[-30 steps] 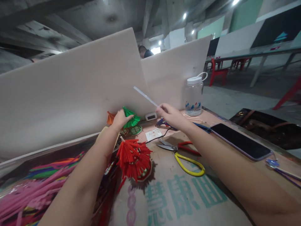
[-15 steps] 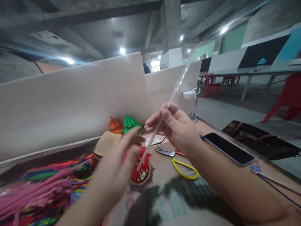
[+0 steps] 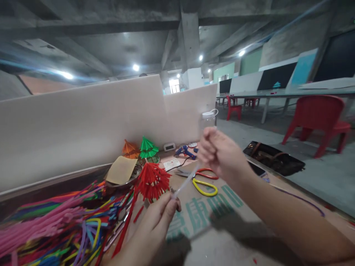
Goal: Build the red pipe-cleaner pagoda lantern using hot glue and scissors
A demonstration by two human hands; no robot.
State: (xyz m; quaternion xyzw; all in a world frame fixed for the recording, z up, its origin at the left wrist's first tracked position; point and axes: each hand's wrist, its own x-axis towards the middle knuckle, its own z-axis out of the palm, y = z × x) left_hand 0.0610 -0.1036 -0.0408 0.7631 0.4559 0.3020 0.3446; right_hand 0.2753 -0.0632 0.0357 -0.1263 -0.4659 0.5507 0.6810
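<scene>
My right hand [image 3: 219,149] is raised over the table, fingers pinched on the upper end of a thin translucent white stick [image 3: 186,181]. The stick slants down to the left, and my left hand [image 3: 162,212] pinches its lower end. Just behind my left hand stands a red fringed paper ornament [image 3: 152,179]. Farther back sit a green paper ornament [image 3: 147,147] and an orange paper ornament [image 3: 129,148] by the white divider board [image 3: 83,122].
A heap of coloured pipe cleaners [image 3: 52,225] fills the left side. Scissors with red and yellow handles [image 3: 203,181], a blue glue gun [image 3: 185,151] and a clear bottle [image 3: 208,120] lie beyond my hands. Red chairs [image 3: 316,118] stand to the right.
My left hand left the green ornament and took the stick's lower end. My right hand drew the stick closer and swung it from pointing up to slanting downwards. The view turned right.
</scene>
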